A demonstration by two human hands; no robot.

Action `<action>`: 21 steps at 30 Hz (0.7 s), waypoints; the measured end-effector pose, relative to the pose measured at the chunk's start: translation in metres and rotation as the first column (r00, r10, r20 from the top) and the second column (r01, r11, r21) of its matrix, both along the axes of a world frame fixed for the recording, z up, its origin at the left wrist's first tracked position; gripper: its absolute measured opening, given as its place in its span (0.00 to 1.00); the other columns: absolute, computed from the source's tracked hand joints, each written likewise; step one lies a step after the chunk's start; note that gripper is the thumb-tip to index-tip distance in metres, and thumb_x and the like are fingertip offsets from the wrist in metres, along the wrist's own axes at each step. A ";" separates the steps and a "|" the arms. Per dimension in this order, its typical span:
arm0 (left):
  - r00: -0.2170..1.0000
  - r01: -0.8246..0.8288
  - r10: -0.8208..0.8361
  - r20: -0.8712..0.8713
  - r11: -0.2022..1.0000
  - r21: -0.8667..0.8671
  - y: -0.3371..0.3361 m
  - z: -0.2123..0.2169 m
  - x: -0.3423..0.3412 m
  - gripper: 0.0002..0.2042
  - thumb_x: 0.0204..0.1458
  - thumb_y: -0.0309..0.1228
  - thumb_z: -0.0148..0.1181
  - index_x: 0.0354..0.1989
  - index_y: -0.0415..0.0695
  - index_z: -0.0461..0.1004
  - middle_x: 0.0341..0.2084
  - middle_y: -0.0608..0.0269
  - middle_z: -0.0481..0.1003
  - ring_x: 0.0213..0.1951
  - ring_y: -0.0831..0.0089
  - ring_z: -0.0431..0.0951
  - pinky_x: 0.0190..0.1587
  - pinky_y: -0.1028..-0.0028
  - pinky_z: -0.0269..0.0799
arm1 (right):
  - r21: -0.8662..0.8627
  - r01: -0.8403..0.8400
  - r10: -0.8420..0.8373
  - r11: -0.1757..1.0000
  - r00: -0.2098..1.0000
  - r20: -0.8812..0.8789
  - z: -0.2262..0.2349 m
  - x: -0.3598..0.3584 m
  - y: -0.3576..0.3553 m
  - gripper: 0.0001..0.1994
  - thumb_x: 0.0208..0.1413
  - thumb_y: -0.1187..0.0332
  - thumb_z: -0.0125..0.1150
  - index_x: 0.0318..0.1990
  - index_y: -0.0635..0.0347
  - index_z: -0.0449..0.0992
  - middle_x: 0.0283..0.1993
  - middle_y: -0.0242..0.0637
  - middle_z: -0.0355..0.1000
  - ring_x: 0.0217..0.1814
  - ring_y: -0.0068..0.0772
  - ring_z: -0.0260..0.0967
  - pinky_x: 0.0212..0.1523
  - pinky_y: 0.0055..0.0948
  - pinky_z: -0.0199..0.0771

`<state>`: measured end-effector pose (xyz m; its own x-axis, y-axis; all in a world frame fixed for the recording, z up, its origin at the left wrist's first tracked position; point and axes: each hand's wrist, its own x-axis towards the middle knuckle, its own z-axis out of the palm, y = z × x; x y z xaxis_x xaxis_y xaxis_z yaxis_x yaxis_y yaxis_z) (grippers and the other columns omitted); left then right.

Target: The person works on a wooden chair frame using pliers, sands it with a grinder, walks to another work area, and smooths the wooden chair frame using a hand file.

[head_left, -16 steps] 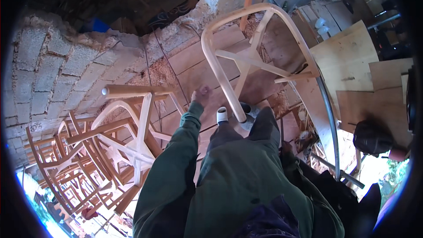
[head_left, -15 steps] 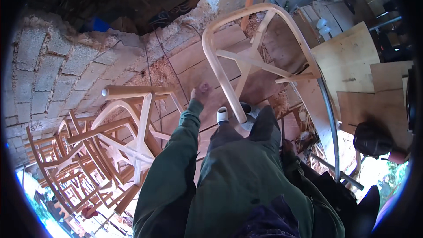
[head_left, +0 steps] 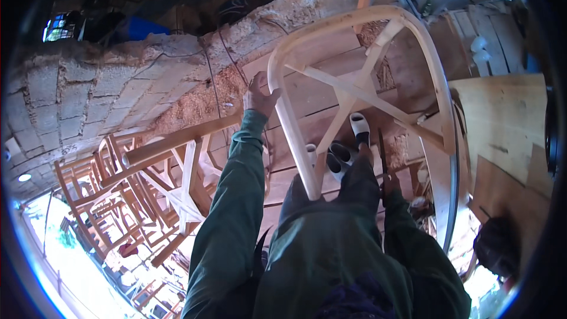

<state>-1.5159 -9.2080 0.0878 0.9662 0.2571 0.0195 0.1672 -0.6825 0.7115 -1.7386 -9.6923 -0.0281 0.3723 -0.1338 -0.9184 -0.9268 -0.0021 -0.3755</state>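
Note:
A pale wooden chair frame (head_left: 353, 91) with a curved rim and crossed slats stands tilted in front of me, its lower end close to my thighs. My left hand (head_left: 260, 97) is at the frame's left side, fingers apart, the thumb side at or touching the curved rim. Low beside my right leg, my right hand (head_left: 390, 184) is closed around a long, thin, dark tool (head_left: 381, 142) that points away from me. Its exact kind is unclear.
Several wooden chair frames (head_left: 147, 192) are stacked at my left, beside a block wall (head_left: 77, 91). Grey slippers (head_left: 339, 159) lie between my feet. Wood sheets (head_left: 502, 124) and a bent metal tube (head_left: 453, 201) are at right. Shavings (head_left: 198, 97) lie along the wall.
My left hand has moved up and away to the chair frame's rim. The right hand and its thin tool have come into clearer view. My right foot has stepped forward.

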 end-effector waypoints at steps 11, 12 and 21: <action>0.987 -0.032 0.077 -0.142 0.955 0.294 -0.037 -0.044 0.117 0.32 0.40 0.35 0.65 0.57 0.39 0.65 0.45 0.42 0.74 0.47 0.46 0.74 0.50 0.56 0.70 | 0.109 -0.069 0.078 0.992 0.993 -0.085 -0.002 0.040 -0.014 0.21 0.65 0.63 0.44 0.66 0.46 0.61 0.16 0.30 0.61 0.07 0.23 0.55 0.08 0.26 0.58; 0.985 -0.025 0.075 -0.153 0.953 0.302 -0.037 -0.044 0.119 0.32 0.40 0.35 0.65 0.57 0.39 0.65 0.45 0.42 0.74 0.47 0.46 0.74 0.50 0.56 0.70 | 0.111 -0.085 0.094 0.990 0.992 -0.079 -0.004 0.037 -0.014 0.21 0.65 0.63 0.44 0.66 0.46 0.61 0.16 0.30 0.61 0.08 0.23 0.56 0.08 0.26 0.58; 0.995 -0.021 0.054 -0.086 0.937 0.348 -0.036 -0.046 0.128 0.28 0.42 0.38 0.68 0.52 0.41 0.69 0.37 0.45 0.78 0.38 0.46 0.79 0.43 0.56 0.74 | 0.210 -0.262 0.274 0.942 0.961 -0.032 0.010 0.074 0.022 0.23 0.66 0.63 0.44 0.69 0.47 0.56 0.20 0.30 0.61 0.10 0.21 0.56 0.10 0.24 0.60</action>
